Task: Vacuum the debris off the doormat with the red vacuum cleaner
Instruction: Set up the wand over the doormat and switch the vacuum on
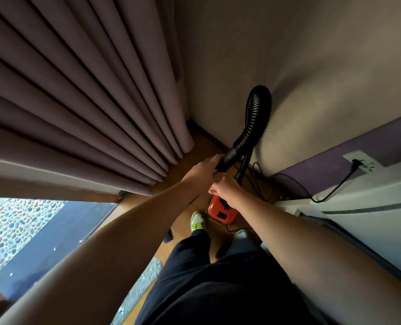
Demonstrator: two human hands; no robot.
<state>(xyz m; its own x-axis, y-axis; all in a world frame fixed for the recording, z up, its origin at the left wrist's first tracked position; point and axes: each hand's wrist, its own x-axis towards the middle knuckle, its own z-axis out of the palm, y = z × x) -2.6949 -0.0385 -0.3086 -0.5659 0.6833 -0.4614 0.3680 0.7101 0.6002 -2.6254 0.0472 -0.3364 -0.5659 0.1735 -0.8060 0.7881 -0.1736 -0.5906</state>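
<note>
At the near left the doormat (147,273), grey and speckled, shows beside the person's leg, behind both hands and nearer the left arm. Farther off, the left hand (203,171) curls round the black hose (253,123) at its rigid cuff; the hose's long axis rises away toward the far wall, loops over and comes back down. Just right, the right hand (225,187) grips something above the red vacuum cleaner (220,211), probably its handle, on the floor by the feet. Both arms reach straight forward; the nozzle must swing back and left.

Narrow floor strip (194,158) between curtain (89,102) and wall (288,66).
</note>
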